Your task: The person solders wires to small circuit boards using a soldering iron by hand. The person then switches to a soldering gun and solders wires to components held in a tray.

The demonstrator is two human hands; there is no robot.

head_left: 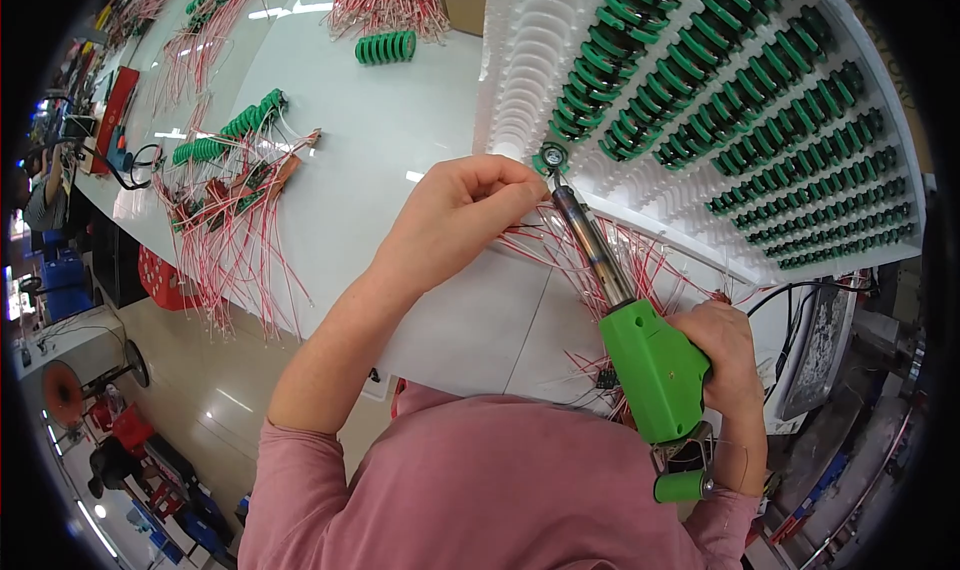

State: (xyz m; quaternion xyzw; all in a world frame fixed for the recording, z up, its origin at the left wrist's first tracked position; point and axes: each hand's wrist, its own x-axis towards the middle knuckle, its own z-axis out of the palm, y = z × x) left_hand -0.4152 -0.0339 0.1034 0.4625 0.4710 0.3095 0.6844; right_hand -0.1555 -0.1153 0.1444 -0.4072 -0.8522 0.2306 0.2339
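My right hand (722,348) is wrapped around the grip of a green soldering gun (652,370), which has a solder spool (682,485) at its rear. The gun's metal tip meets a small round green circuit board (550,158) at the near edge of a white foam tray (520,100). Close beside that tip, my left hand (455,210) pinches a thin wire, mostly hidden by thumb and forefinger. Loose red and white wires (650,260) lie below the tray edge, partly behind the gun.
Rows of round green boards (690,70) fill slots of the tilted tray. On the white table lie a wired bundle of boards (240,185), a short row of green boards (385,48) and a red-white wire heap (385,0). A black cable (800,285) runs at the right.
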